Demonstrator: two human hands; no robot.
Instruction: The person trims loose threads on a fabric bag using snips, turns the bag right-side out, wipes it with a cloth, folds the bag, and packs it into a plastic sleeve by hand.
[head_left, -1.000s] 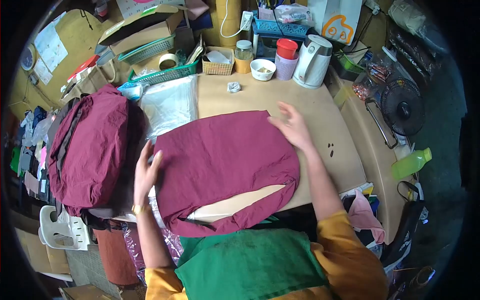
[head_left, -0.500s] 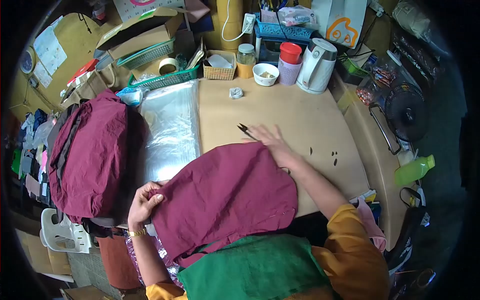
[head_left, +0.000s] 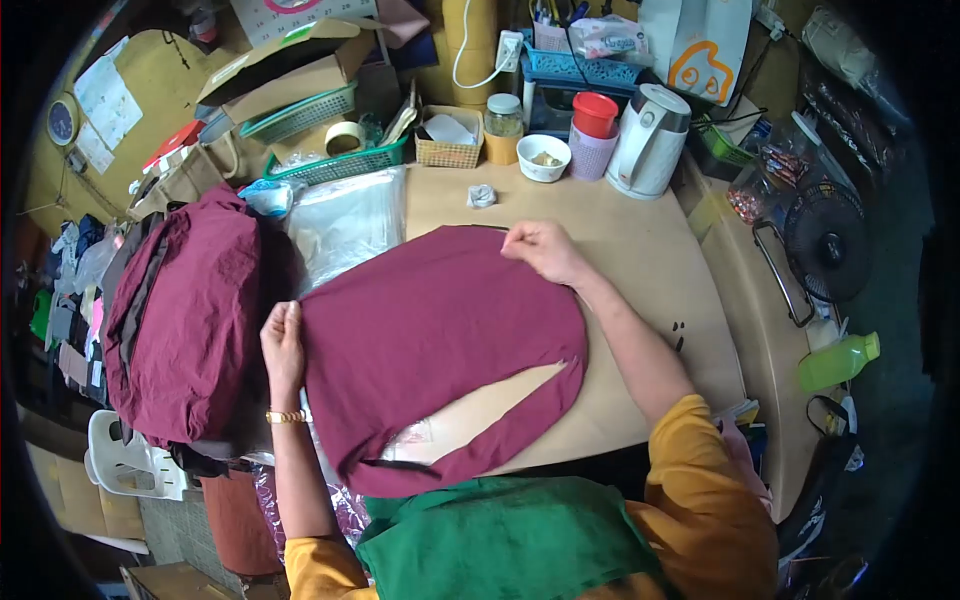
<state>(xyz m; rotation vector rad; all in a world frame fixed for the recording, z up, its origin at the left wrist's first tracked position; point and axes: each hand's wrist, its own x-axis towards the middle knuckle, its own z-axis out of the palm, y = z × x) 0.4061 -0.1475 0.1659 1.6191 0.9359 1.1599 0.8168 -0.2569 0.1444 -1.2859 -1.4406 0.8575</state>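
Observation:
A maroon cloth piece (head_left: 430,320) lies spread over the tan table in front of me, with a long opening along its lower right side through which the table shows. My left hand (head_left: 284,340) pinches the cloth's upper left edge. At its upper right corner, my right hand (head_left: 545,252) has its fingers closed on the cloth. A stack of clear plastic bags (head_left: 345,225) lies just beyond the cloth's left part. To the left, a heap of maroon and black cloth (head_left: 190,320) sits on the table.
Along the back stand a woven basket (head_left: 449,152), a glass jar (head_left: 503,130), a white bowl (head_left: 543,158), a red-lidded cup (head_left: 594,130) and a white kettle (head_left: 648,142). A crumpled grey item (head_left: 481,196) lies nearer. On the right are a black fan (head_left: 828,242) and a green bottle (head_left: 840,362).
The cloth, bunched half a second ago, is flatter and its long opening shows again. My left hand has moved up. My right hand's spread fingers have closed on the corner, covering the dark pointed tool.

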